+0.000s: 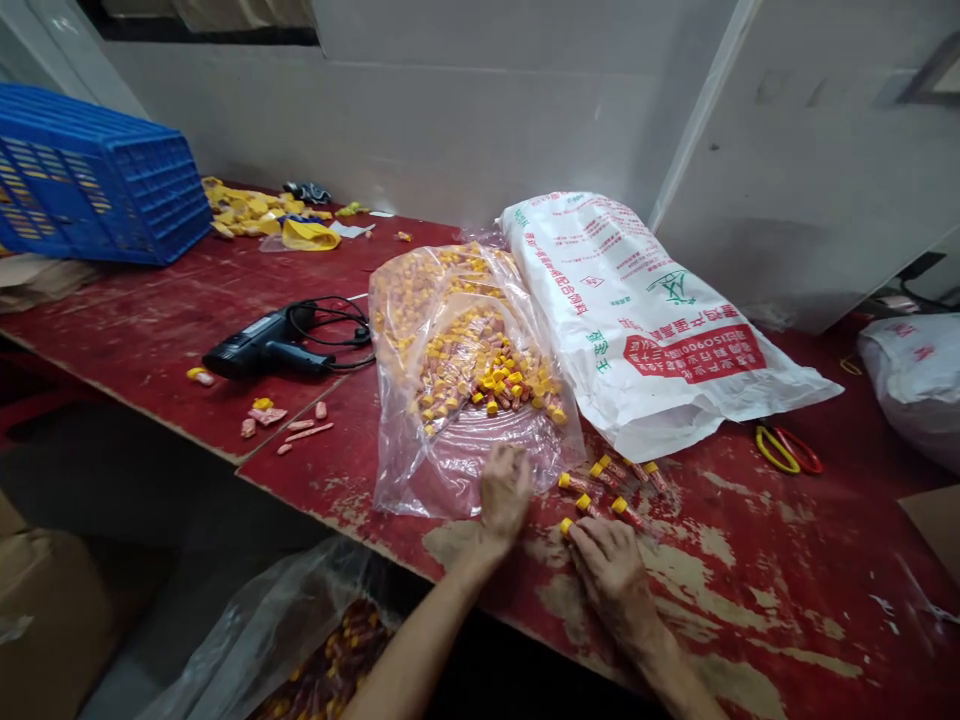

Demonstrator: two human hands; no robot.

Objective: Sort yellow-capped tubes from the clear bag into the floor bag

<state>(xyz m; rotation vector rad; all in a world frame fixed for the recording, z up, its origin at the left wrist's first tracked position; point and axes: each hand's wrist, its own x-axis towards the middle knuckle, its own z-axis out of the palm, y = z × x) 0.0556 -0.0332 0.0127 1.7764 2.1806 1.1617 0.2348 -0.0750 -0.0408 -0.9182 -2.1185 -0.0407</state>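
Yellow-capped tubes [504,382]: many inside the clear bag [420,475], several loose on the tabletop [757,570]; work looks unfinished. Right hand [611,560] covers one tube, left hand [506,490] curls at bag; cannot tell either grip.

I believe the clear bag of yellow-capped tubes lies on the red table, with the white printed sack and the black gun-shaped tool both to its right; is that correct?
Not quite: the head view shows the black gun-shaped tool to the left of the clear bag, not the right. The white printed sack is indeed to its right.
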